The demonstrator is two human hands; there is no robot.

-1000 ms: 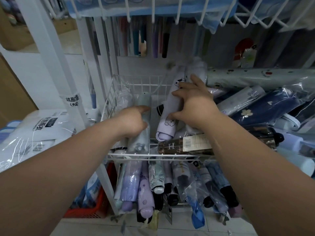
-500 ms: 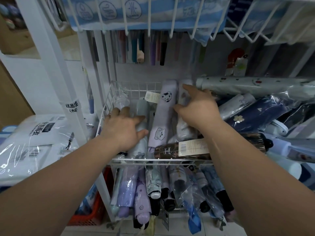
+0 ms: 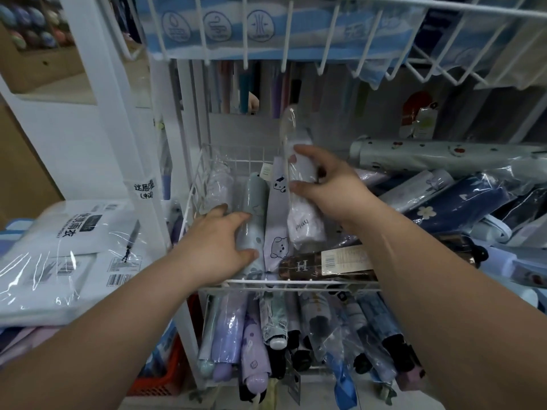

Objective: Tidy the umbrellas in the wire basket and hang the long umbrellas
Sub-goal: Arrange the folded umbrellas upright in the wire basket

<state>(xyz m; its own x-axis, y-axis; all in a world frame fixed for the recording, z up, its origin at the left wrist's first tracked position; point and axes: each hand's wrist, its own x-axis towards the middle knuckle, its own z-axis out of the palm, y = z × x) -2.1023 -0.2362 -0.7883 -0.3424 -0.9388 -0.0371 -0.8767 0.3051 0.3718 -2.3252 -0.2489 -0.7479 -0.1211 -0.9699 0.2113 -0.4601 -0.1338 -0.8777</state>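
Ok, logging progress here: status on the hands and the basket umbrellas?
Left hand grips grey-green umbrella. Right hand holds white umbrella. Brown umbrella lies crosswise at basket front.

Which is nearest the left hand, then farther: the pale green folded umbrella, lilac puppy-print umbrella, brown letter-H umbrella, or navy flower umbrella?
1. Pale green folded umbrella: held by the left hand.
2. Lilac puppy-print umbrella: just right of it.
3. Brown letter-H umbrella: front, further right.
4. Navy flower umbrella: far right.

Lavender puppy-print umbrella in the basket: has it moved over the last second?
Yes. Judged against the wire basket, the lavender umbrella has swung its far end left; it now lies straight beside the grey-green umbrella.
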